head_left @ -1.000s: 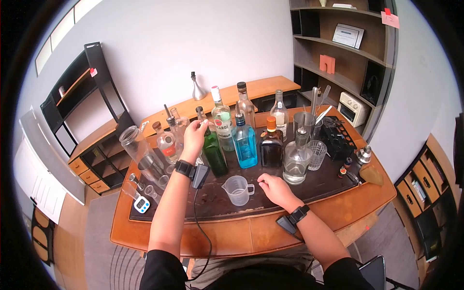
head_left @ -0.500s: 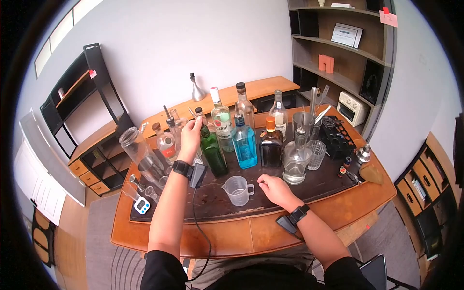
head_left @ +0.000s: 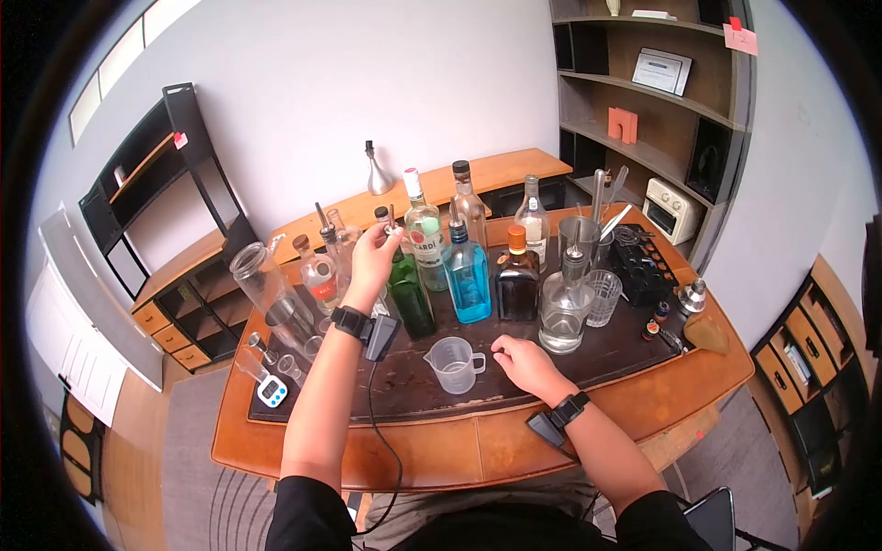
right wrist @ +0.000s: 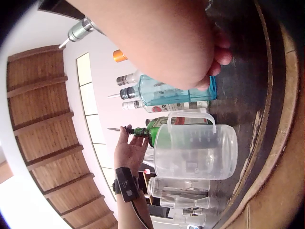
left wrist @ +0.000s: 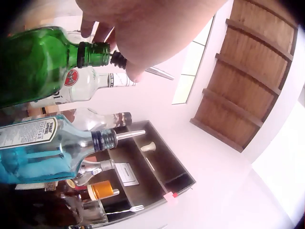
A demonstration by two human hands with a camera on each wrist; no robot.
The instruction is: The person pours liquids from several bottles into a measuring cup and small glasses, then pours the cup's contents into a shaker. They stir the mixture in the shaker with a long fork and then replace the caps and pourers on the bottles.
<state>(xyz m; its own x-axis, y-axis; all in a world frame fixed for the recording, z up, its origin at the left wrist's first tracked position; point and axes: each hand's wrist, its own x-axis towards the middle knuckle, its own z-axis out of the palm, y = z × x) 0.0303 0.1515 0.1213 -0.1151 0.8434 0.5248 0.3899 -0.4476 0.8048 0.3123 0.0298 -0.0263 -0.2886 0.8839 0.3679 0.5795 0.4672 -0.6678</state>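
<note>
We see the left hand [head_left: 372, 262] up at the neck of the green glass btl [head_left: 411, 298], thumb + fingers clamped on the pour spout [left wrist: 119, 60], a blk ribbed stopper w/ a metal tube. Spout is right at the btl mouth; how far in it sits, we can't tell. Green btl stands upright on the dk mat [head_left: 404, 390], left of the blue glass btl [head_left: 469, 285], which has its own metal pourer. Bacardi btl [head_left: 425, 241] is behind, btwn the two. Right hand [head_left: 531, 367] rests at the mat, fingers together & loosely curled, gripping nothing, just beside the handle of the clear plastic measuring jug [head_left: 453, 367]. Jug is upright, near the mat's front edge, w/ graduation marks in right wrist view. Farther right we've got the dk sq btl [head_left: 517, 286] w/ orange cap, then the round clear btl [head_left: 563, 317] w/ pourer, part-filled w/ clear liquid, & the cut-glass tumbler [head_left: 603, 298] next to it. Blk caddy [head_left: 643, 266] sits behind that, to the right. On the left end: the tall clear glass vessel [head_left: 276, 294] & the wht digital timer [head_left: 272, 391], near the jiggers [head_left: 262, 349]. All on the brown leather-topped table [head_left: 459, 450].
</note>
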